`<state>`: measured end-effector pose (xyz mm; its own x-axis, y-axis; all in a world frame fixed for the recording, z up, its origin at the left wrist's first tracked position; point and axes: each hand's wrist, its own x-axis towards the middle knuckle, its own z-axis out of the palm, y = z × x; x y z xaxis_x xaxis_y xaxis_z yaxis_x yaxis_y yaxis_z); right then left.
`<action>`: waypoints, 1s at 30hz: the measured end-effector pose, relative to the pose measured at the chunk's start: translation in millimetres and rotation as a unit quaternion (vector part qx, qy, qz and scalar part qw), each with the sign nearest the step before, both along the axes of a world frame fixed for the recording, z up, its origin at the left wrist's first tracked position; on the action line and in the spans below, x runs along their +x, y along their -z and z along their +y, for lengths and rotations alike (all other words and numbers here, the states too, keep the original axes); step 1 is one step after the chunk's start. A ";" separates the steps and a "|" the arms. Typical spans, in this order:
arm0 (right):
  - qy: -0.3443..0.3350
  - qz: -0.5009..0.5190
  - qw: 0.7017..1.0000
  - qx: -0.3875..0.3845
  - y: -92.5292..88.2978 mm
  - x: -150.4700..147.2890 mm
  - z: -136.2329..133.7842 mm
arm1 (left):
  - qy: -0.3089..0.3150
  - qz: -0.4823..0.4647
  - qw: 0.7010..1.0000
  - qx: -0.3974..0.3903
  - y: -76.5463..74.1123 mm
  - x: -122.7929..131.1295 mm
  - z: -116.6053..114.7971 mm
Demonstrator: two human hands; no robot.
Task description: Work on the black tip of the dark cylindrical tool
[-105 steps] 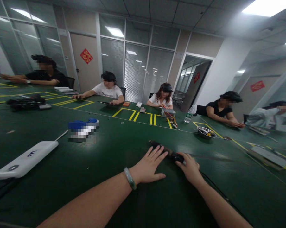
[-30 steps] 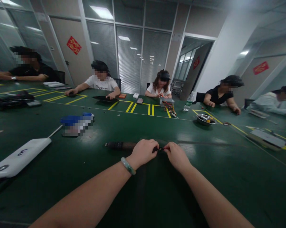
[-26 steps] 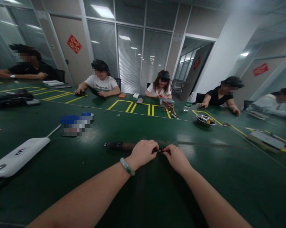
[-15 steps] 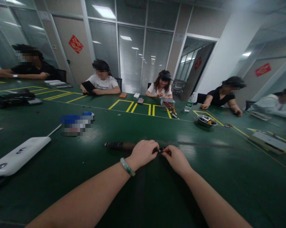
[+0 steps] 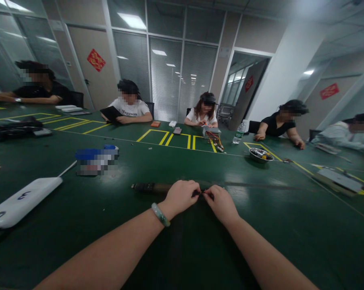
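My left hand [image 5: 181, 197], with a pale green bangle [image 5: 160, 214] on its wrist, and my right hand [image 5: 221, 204] meet at the middle of the green table. Both pinch a small black connector [image 5: 203, 194] between their fingertips, and the fingers hide most of it. A thick dark cable with a brownish sleeve [image 5: 153, 187] lies on the table, running left from my left hand. A thin dark wire [image 5: 245, 185] stretches away to the right.
Several co-workers sit around the green table [image 5: 88, 209]. On it lie a white slab [image 5: 24, 201], a blurred blue-and-white object [image 5: 96, 162], a metal bowl [image 5: 260, 155], a plastic bottle [image 5: 240, 132], a box with coloured wires [image 5: 212, 133] and a black bundle [image 5: 15, 130].
My hands have come closer together around the small connector. The sleeved cable now lies left of them, not under them. The co-worker opposite has raised a dark tablet.
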<state>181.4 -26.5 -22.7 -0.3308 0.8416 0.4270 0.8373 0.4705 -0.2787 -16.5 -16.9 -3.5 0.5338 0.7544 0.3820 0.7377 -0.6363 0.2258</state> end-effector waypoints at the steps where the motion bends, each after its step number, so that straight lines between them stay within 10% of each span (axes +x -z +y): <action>1: -0.003 -0.016 1.000 0.013 -0.1 0.2 0.8 | 0.001 -0.002 1.000 0.001 0.1 0.0 0.1; 22: -0.079 -0.219 0.971 0.056 0.8 1.0 20.3 | 0.002 0.015 1.000 -0.008 -1.4 -2.5 -4.4; 30: -0.022 -0.238 0.969 0.055 7.9 15.4 26.9 | 0.113 -0.023 0.992 0.049 -7.5 -13.4 -15.5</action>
